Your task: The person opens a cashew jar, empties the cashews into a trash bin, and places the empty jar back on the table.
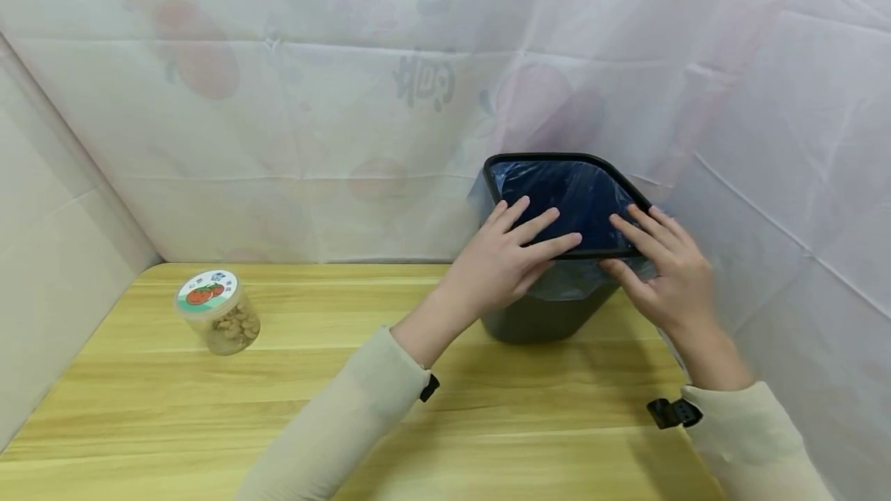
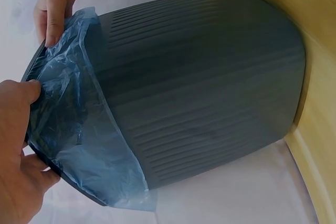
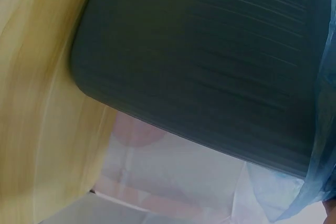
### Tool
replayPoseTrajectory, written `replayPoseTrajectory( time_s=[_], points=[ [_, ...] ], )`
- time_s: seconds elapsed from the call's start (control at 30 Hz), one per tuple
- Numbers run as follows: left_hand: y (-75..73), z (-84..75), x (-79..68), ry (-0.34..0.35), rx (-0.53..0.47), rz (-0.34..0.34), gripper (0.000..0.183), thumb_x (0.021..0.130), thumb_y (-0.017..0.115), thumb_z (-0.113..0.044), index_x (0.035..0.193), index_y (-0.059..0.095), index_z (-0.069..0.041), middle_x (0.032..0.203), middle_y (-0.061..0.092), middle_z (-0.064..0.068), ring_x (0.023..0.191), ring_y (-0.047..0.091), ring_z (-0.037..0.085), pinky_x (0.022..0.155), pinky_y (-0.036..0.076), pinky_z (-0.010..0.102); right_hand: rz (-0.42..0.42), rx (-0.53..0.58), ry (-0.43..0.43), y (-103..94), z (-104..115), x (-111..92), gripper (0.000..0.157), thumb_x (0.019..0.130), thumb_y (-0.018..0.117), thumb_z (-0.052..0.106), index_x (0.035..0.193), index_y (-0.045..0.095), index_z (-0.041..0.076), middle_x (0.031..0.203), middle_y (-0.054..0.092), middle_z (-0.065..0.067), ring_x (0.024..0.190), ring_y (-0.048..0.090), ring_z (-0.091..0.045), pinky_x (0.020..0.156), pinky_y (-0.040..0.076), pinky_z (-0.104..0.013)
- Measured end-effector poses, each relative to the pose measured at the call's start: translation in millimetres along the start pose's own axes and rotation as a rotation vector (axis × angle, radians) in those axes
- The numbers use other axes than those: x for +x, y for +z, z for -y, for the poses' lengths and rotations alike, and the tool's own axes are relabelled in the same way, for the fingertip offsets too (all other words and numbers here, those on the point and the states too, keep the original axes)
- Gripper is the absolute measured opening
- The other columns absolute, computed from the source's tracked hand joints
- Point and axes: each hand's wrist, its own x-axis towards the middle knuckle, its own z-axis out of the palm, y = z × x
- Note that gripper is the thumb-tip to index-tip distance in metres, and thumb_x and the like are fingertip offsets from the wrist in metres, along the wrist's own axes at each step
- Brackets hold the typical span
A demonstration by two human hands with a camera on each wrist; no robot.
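A dark grey trash can [image 2: 210, 82] stands upright at the back right of the table. Over its black rim [image 1: 557, 155] is folded a translucent blue trash bag [image 2: 100, 150], which lines the inside and hangs down outside. My left hand [image 1: 497, 257] holds the bag at the near rim, fingers spread over the opening, thumb on the outer side in the left wrist view. At the right end of that rim, my right hand [image 1: 664, 273] holds the bag with thumb outside and fingers inside. The right wrist view catches only a bit of the right hand at its edge.
A clear jar [image 1: 226, 323] with a tomato-printed lid and tan pieces inside stands on the left of the wooden table [image 1: 313, 393]. Pale printed sheets [image 1: 313, 114] hang behind and at both sides, close to the can.
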Motion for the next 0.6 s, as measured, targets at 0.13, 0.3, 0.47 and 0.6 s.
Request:
replayPoseTrajectory(
  time_s=[0.13, 0.3, 0.47, 0.6],
  points=[
    [-2.1, 2.3, -3.4, 0.002, -0.008, -0.010, 0.041, 0.105, 0.050, -0.036, 0.146, 0.051, -0.036, 0.153, 0.046, 0.002, 0.144, 0.037, 0.037, 0.118, 0.029, 0.052, -0.018, 0.009, 0.004, 3.9, 3, 1, 0.073, 0.087, 0.051, 0.075, 0.132, 0.067, 0.020, 0.138, 0.061, -0.011, 0.134, 0.050, -0.040, 0.115, 0.035, -0.051],
    [-3.1, 4.4, -8.4, -0.006, -0.019, -0.014, 0.042, 0.105, 0.051, -0.035, 0.146, 0.051, -0.036, 0.154, 0.046, 0.003, 0.145, 0.035, 0.037, 0.119, 0.028, 0.052, -0.006, -0.001, 0.005, 5.5, 8, 0, 0.072, 0.088, 0.050, 0.074, 0.134, 0.066, 0.021, 0.140, 0.060, -0.010, 0.137, 0.048, -0.037, 0.114, 0.035, -0.052],
    [-3.8, 7.1, -12.6, -0.009, -0.034, -0.033, 0.041, 0.104, 0.052, -0.035, 0.145, 0.052, -0.035, 0.154, 0.046, 0.004, 0.146, 0.034, 0.037, 0.119, 0.028, 0.052, -0.022, 0.005, 0.010, 7.9, 14, 1, 0.072, 0.088, 0.051, 0.075, 0.133, 0.067, 0.021, 0.140, 0.060, -0.011, 0.137, 0.047, -0.037, 0.114, 0.036, -0.053],
    [-4.2, 8.7, -15.6, -0.005, -0.037, -0.048, 0.041, 0.104, 0.053, -0.034, 0.144, 0.054, -0.034, 0.153, 0.047, 0.004, 0.145, 0.035, 0.037, 0.118, 0.029, 0.053, -0.037, 0.010, 0.015, 10.2, 18, 2, 0.073, 0.087, 0.051, 0.076, 0.132, 0.068, 0.021, 0.139, 0.060, -0.011, 0.137, 0.047, -0.036, 0.112, 0.037, -0.054]
  ],
)
